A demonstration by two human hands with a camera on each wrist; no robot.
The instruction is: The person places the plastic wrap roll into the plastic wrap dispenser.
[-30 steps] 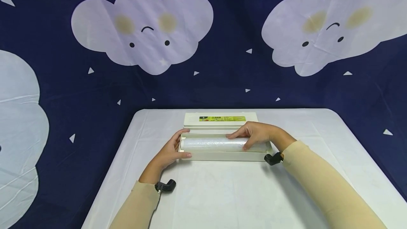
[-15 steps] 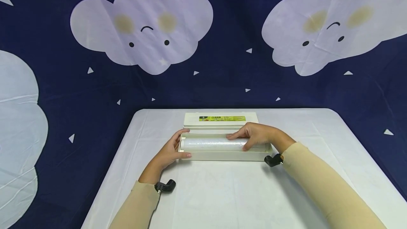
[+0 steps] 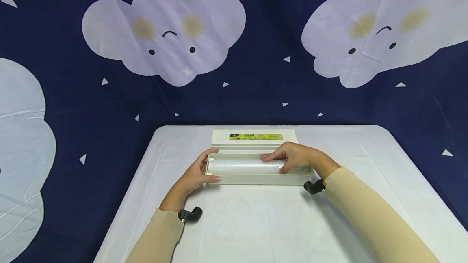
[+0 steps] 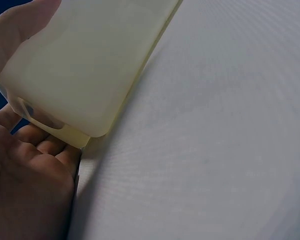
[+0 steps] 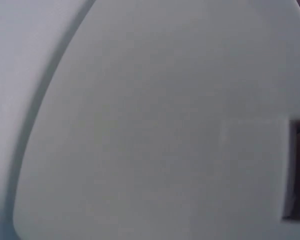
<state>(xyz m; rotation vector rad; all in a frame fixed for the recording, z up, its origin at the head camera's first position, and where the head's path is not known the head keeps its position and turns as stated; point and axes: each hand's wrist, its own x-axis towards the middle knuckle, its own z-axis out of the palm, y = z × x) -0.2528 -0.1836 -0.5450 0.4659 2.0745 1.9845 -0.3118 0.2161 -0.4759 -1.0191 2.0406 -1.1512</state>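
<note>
Roll [image 3: 241, 166] lies in the box [image 3: 261, 179], nearer than the lid [image 3: 254, 142]. Your left hand [image 3: 193, 173] grips the box's left end; your right hand [image 3: 297, 157] pinches the roll's right part. Neither shifts noticeably over the last second, so the roll's seating appears unchanged.

Curtained-off tabletop spot, room type unclear: navy cloud-print cloth [image 3: 270, 23] behind white-covered table [image 3: 256, 222]

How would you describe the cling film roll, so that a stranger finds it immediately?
On the white-covered table, look for the open off-white box. The cling film roll lies inside, gripped by the right hand; unlike the flat-sided box, it is a shiny cylinder.
</note>
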